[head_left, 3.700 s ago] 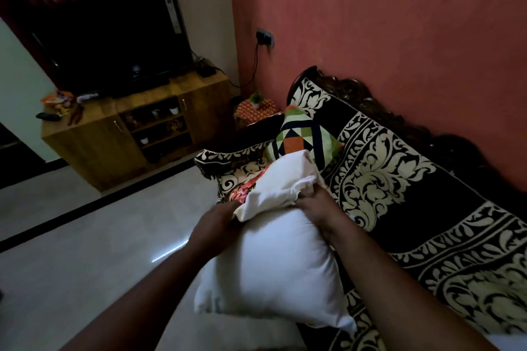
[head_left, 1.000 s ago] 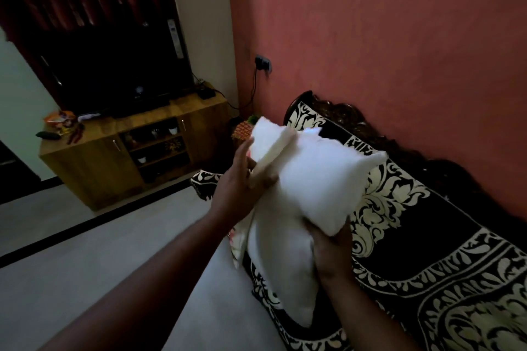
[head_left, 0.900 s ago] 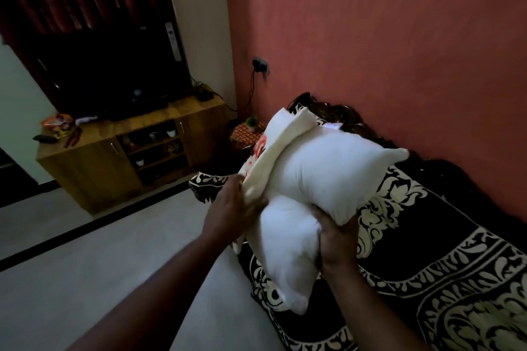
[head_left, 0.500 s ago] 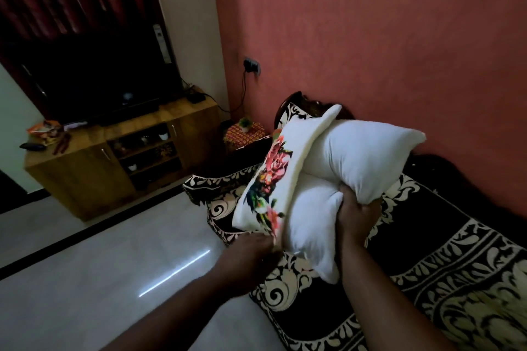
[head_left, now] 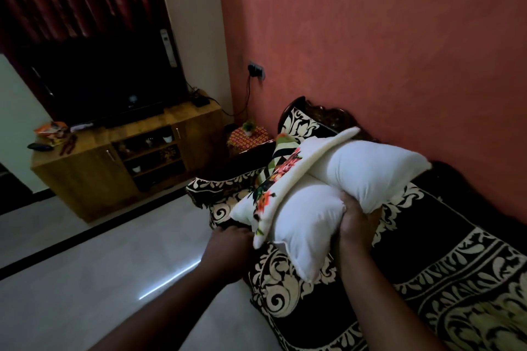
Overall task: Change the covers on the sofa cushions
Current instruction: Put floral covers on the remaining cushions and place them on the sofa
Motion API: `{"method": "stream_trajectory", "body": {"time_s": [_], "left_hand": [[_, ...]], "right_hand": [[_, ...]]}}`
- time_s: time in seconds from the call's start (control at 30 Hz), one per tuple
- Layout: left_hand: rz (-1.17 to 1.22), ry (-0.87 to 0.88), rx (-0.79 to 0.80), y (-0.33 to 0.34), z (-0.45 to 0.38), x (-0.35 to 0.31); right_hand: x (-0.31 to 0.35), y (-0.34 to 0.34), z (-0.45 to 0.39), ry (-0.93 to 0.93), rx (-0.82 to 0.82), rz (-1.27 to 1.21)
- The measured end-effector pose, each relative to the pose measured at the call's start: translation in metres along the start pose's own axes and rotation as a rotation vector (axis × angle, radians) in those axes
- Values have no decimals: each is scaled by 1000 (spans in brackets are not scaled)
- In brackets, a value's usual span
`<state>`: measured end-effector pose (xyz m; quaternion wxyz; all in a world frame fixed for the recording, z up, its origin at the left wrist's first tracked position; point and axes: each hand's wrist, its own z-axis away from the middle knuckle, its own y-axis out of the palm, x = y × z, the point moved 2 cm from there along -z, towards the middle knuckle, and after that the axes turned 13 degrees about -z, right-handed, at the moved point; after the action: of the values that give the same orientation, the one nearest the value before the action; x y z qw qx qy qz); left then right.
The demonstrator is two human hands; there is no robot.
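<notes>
A plain white cushion insert (head_left: 359, 177), folded in half, is held above the sofa seat. My right hand (head_left: 356, 219) squeezes it at the fold from below. A white cover with a flower print (head_left: 273, 188) wraps the insert's left end. My left hand (head_left: 231, 248) grips the cover's lower edge from underneath. A cushion in a green, orange and black geometric cover (head_left: 281, 151) lies behind, near the sofa's far arm, mostly hidden.
The sofa (head_left: 445, 259) in black and cream patterned cloth runs along the red wall. A small side table with a plant (head_left: 247, 134) stands past its far arm. A wooden TV cabinet (head_left: 114, 162) with a dark TV (head_left: 105, 82) stands across the pale tiled floor (head_left: 85, 279).
The insert was lifted off the sofa and folded in half. My left hand moved down from the insert's top to the cover's lower edge, and the flowered cover now shows over the left end.
</notes>
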<state>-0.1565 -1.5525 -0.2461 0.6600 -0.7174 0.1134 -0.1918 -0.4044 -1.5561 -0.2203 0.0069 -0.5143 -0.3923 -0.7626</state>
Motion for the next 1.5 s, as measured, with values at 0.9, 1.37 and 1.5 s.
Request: {"method": "stream_trajectory", "body": {"time_s": [0.9, 1.37, 1.5], "left_hand": [[270, 227, -154, -9, 14, -59], [1559, -278, -9, -83, -36, -51], [1578, -470, -275, -74, -37, -46]], "right_hand": [[29, 0, -24, -109, -31, 117], [6, 37, 80, -402, 673, 783], [-2, 30, 87, -212, 875, 694]]}}
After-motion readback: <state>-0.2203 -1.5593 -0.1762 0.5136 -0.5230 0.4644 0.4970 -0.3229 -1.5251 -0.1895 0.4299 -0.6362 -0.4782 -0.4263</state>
